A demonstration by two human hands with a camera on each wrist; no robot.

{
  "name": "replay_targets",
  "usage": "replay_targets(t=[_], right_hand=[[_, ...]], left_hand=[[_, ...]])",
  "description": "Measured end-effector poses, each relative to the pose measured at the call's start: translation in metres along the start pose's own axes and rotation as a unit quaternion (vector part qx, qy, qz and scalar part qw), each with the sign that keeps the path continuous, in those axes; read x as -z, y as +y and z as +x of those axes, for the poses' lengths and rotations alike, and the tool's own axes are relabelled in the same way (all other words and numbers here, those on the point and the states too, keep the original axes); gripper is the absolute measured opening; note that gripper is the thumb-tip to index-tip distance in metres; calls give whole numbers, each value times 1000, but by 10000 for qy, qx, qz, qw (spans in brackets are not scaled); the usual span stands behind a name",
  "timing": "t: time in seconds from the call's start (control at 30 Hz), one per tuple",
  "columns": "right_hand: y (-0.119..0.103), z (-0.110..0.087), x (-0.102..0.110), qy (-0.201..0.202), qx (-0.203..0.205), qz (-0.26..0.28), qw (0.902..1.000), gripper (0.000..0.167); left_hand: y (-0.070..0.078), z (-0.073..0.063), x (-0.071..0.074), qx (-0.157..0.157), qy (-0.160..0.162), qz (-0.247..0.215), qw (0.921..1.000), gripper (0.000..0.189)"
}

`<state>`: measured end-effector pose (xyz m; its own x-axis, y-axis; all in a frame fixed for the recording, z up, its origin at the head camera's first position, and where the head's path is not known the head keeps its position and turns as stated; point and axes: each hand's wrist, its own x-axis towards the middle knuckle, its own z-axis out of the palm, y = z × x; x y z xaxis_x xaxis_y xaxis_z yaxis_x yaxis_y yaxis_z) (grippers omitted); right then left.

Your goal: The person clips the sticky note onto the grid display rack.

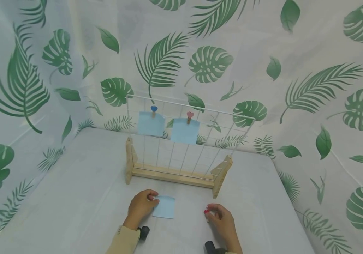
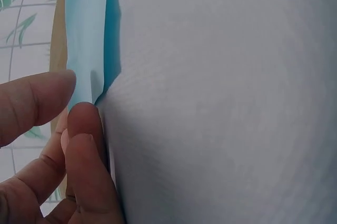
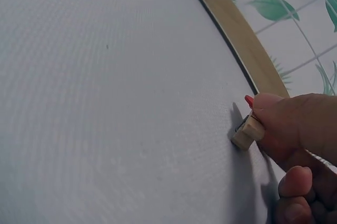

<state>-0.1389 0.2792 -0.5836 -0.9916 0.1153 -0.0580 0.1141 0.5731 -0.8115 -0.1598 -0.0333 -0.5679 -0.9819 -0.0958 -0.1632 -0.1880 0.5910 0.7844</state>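
Low on the white table, my left hand [image 1: 141, 205] pinches the left edge of a light blue paper note [image 1: 165, 208]. In the left wrist view the note [image 2: 87, 39] runs up from between thumb and fingertips, slightly bent. To its right, my right hand [image 1: 223, 220] holds a small wooden clothespin with a red top [image 1: 206, 211] between thumb and forefinger. The right wrist view shows the clothespin's wooden legs [image 3: 243, 135] sticking out past the thumb, close over the table; the fingers hide the rest of it.
Behind the hands stands a white wire grid [image 1: 213, 141] on a wooden base [image 1: 172, 177]. Two blue notes hang on it: a left one [image 1: 151, 124] under a blue heart clothespin [image 1: 154, 110], a right one [image 1: 184, 131] under a pink heart clothespin [image 1: 189, 116]. Leaf-print curtains surround the table.
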Motion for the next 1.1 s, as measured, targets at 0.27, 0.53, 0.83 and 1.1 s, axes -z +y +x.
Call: replay_targets(t=[0.27, 0.53, 0.83, 1.1], right_hand=[[0, 1, 7, -196, 119, -589, 9980, 18], [4, 2, 11, -338, 113, -295, 9989, 13], [10, 1, 16, -509, -86, 512, 9974, 14], [10, -4, 24, -814, 183, 765, 9936, 14]], left_hand=[[0, 1, -2, -52, 43, 102, 9999, 17], [-1, 1, -1, -104, 50, 85, 9999, 8], [-3, 1, 0, -106, -60, 84, 9999, 5], [-5, 4, 6, -283, -311, -43, 9991, 6]])
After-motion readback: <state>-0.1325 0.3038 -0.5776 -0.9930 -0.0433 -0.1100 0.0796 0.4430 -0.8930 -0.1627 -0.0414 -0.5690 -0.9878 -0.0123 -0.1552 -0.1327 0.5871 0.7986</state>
